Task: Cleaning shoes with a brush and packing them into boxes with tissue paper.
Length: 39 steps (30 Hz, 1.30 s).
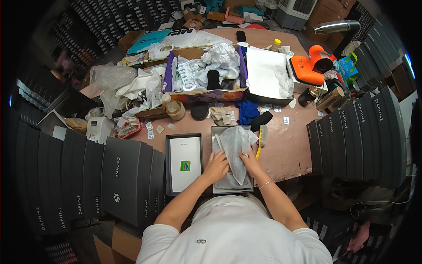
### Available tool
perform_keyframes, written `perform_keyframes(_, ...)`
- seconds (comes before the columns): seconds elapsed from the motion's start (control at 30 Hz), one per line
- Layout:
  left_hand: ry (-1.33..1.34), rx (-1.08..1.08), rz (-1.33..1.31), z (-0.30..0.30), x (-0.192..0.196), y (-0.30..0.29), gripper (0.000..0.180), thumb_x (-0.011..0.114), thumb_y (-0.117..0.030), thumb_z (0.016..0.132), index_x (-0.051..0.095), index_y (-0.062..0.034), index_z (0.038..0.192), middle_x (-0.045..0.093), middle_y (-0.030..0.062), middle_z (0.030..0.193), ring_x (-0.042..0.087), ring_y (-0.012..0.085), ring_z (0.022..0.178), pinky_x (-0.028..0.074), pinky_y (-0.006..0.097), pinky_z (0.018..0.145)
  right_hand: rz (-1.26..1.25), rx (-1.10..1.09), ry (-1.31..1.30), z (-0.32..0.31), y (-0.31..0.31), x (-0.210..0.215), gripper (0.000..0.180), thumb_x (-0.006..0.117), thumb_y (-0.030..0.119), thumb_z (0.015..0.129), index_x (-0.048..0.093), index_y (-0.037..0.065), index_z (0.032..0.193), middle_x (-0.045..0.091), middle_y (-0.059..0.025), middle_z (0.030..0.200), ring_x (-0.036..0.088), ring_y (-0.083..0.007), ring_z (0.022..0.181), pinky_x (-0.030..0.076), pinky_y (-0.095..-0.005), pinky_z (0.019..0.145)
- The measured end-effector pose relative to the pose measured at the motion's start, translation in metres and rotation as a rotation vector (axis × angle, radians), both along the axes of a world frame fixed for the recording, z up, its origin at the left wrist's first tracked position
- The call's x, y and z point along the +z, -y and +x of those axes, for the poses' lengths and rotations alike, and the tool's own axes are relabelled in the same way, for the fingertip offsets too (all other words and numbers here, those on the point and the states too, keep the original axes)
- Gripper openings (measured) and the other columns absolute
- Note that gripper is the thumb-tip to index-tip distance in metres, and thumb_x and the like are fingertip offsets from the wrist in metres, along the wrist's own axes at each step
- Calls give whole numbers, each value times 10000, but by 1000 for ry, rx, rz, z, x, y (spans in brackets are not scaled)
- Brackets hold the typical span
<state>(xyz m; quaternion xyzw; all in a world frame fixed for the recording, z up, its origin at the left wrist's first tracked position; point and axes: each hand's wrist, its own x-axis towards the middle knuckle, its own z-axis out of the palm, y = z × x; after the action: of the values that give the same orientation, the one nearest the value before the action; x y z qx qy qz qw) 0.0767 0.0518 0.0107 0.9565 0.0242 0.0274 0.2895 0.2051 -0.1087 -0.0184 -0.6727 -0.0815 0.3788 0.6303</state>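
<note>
1. The room is a crowded packing space with a reddish-brown worktable (pixel 290 149), flanked by dark grey shoeboxes on the left (pixel 127 176) and on the right (pixel 362 136).
2. The right hand (pixel 251 163) grips the right edge of a translucent white wrapper (pixel 234 147), thumb on the upper face. The left hand (pixel 215 167) lies against the wrapper's left side with its fingers bent; whether it pinches or only presses cannot be told.
3. The wrapper lies between the two hands, over the open grey box base (pixel 233 191), its far end spreading beyond the fingertips and its pointed near end hanging below them. What it encloses, if anything, is hidden.
4. The step in hand appears to be handling or arranging this wrapper at the box. The next move probably calls for both hands to control its loose edges and keep them inside the walls.
5. Just left of the base lies a white-lined box lid (pixel 182 152) with a green square card (pixel 185 166) on it.
6. To the right lies a yellow-handled brush (pixel 262 138); beyond the base are a black cloth item (pixel 262 120) and a blue cloth (pixel 247 113).
7. Farther back, a purple-edged carton (pixel 242 72) holds crumpled white paper (pixel 220 57), with an orange machine (pixel 305 70) to its right.
</note>
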Motion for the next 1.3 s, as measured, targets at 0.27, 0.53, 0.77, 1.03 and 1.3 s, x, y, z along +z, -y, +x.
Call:
perform_keyframes(0.27, -512, 528, -297, -99, -47, -3, 531, 685, -206, 765, 467, 12, 1198, 543, 234, 1122, 529, 391, 1081, 446, 439, 905, -572, 393, 870, -33, -10, 29, 942, 727, 158, 721, 166, 34, 1467, 152, -358, 1457, 233, -478, 1345, 256, -470, 1101)
perform_keyframes(0.53, -94, 529, -1004, -118, 63, -28, 258, 584, -77, 892, 536, 50, 1111, 641, 96, 999, 615, 180, 868, 483, 269, 784, -624, 453, 1064, -7, -8, 20, 715, 652, 150, 755, 355, -1, 1388, 290, -324, 1422, 265, -463, 1337, 259, -454, 1108)
perform_keyframes(0.77, -28, 340, -1889, -106, 90, -11, 465, 597, -217, 934, 430, -24, 1322, 586, 85, 1195, 564, 154, 1096, 452, 295, 942, -22, 45, 472, -21, 15, 108, 644, 547, 379, 928, 337, 2, 1405, 323, -287, 1434, 348, -412, 1316, 295, -410, 1081)
perform_keyframes(1.03, -112, 656, -1123, -48, -20, 10, 630, 544, -361, 954, 352, 66, 1377, 575, 154, 1212, 520, 216, 1141, 381, 339, 1000, -479, -36, 620, -14, 29, 25, 537, 579, 421, 885, 559, -14, 1199, 608, -276, 1085, 573, -401, 1034, 448, -435, 896)
perform_keyframes(1.3, -490, 650, -1410, -43, -6, -4, 532, 506, -457, 948, 522, -26, 1262, 584, 63, 1206, 521, 170, 1114, 412, 296, 878, -385, -70, 605, -23, 38, -7, 667, 591, 449, 881, 437, 20, 1368, 516, -263, 1270, 513, -373, 1171, 404, -434, 981)
